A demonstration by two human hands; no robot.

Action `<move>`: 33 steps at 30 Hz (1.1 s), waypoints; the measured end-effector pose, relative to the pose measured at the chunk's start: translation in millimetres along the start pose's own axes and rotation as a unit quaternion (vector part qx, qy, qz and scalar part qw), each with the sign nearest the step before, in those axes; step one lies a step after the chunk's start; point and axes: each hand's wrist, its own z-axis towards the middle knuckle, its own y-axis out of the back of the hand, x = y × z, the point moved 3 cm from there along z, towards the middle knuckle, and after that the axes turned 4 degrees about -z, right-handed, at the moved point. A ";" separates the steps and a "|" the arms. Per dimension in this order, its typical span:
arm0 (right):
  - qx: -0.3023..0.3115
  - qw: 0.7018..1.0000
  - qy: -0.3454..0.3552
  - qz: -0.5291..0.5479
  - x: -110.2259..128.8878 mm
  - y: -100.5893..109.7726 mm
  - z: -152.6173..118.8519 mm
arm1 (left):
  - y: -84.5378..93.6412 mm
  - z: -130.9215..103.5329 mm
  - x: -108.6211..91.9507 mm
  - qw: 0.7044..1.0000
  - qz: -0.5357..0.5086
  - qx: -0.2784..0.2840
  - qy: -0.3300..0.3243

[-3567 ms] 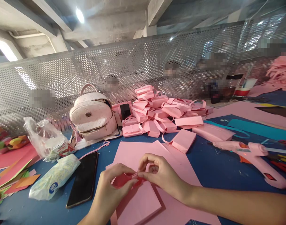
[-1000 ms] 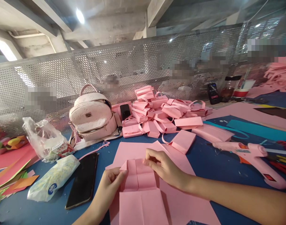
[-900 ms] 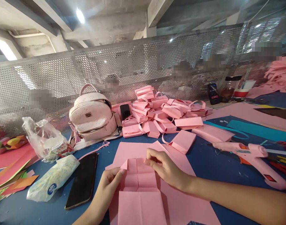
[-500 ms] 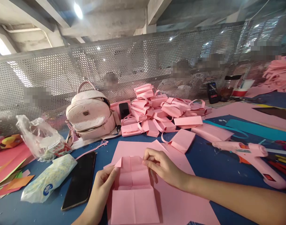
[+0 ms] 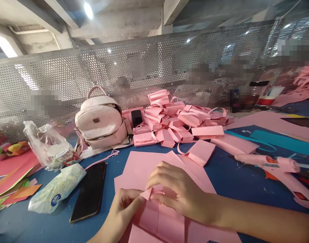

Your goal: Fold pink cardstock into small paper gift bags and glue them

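A creased piece of pink paper lies in front of me over larger pink sheets. At its far left corner, a small triangle is folded in. My left hand pinches that corner between thumb and fingers. Over the paper's far edge, my right hand has its fingers curled down onto the paper beside the same corner, partly covering it. The near end of the paper runs out of view. Just beyond the sheets sits a folded pink paper bag with a strip handle.
A heap of pink paper bags stands at the back, beside a pale backpack. To the left are a black phone, a tissue pack and a plastic bag. A pink glue gun lies right, before a perforated metal screen.
The paper has shifted nearer and turned slightly. My right hand has moved from its far right corner to the left, over the far edge. My left hand still holds the left corner.
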 end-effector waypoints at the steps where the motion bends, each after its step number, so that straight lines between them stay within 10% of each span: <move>1: 0.016 1.000 -0.013 -0.004 2.5 0.3 1.5 | -4.0 -1.8 -0.9 1.000 0.012 0.008 0.005; 13: 0.090 0.988 -0.116 0.055 -3.2 -1.7 3.0 | -7.7 -1.8 7.5 0.999 0.018 0.029 0.010; 21: 0.085 0.915 -0.274 0.284 -18.4 -16.0 -2.3 | 6.8 1.5 12.2 0.994 -0.050 -0.093 0.019; 33: 0.038 0.976 -0.184 0.113 -25.6 7.6 4.6 | 18.4 4.1 8.0 0.984 -0.046 -0.172 -0.020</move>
